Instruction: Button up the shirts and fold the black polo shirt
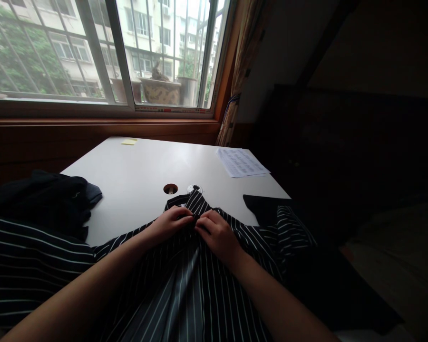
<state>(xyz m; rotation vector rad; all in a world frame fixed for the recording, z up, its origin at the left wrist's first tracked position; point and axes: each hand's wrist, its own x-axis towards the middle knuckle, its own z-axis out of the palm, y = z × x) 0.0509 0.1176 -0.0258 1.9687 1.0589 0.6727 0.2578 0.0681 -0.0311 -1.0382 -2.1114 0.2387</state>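
A dark shirt with thin white stripes (185,285) lies spread over the near edge of a white table (139,175), its collar pointing away from me. My left hand (171,223) and my right hand (217,232) meet at the front of the shirt just below the collar. Both have their fingers curled and pinched on the striped cloth, fingertips almost touching. What lies between the fingertips is too small and dark to make out.
A dark bundle of clothing (53,199) sits at the table's left. A printed sheet of paper (240,162) lies at the far right corner, a yellow sticky note (129,141) at the far edge. Two round cable holes (170,188) are mid-table. A window is behind; dark furniture stands right.
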